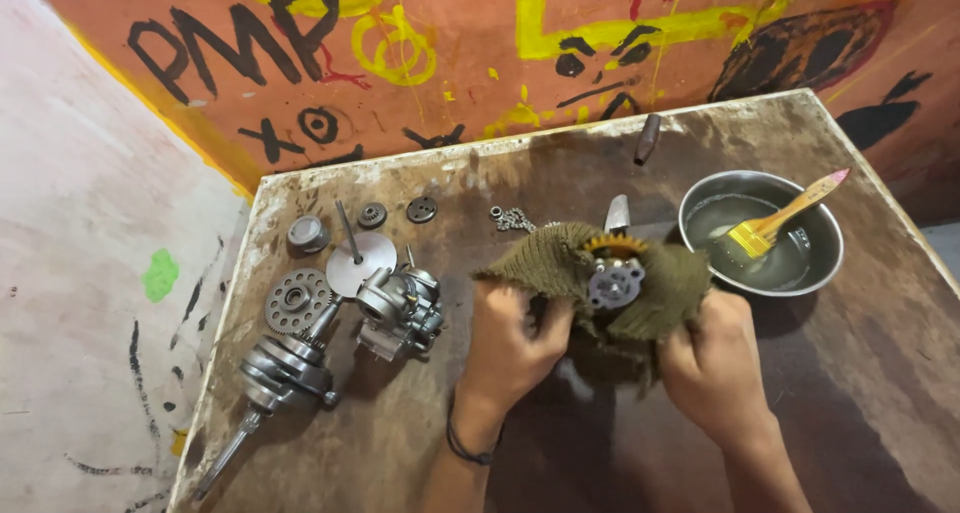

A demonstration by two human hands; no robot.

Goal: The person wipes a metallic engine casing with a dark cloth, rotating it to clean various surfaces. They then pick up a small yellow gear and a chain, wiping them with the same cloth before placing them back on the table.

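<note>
Gear part (615, 278), grey metal with orange-toothed gear on top, sits mid-surface, wrapped in olive knit cloth (570, 263). Left hand (510, 338) fingers curled, pinching cloth's left edge. Right hand (715, 358) fingers curled, gripping cloth on right side. Steel bowl (825, 263) with liquid right of cloth, yellow brush (775, 223) resting in it. Carburetor (400, 308), crankshaft (285, 373), sprocket (297, 300) lie left on brown surface (860, 403). Orange wall (480, 33) behind: black and yellow painted scrawls.

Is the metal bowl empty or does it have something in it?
Not empty. The metal bowl holds shallow clear liquid, and a paintbrush rests in it, bristles down.
</note>
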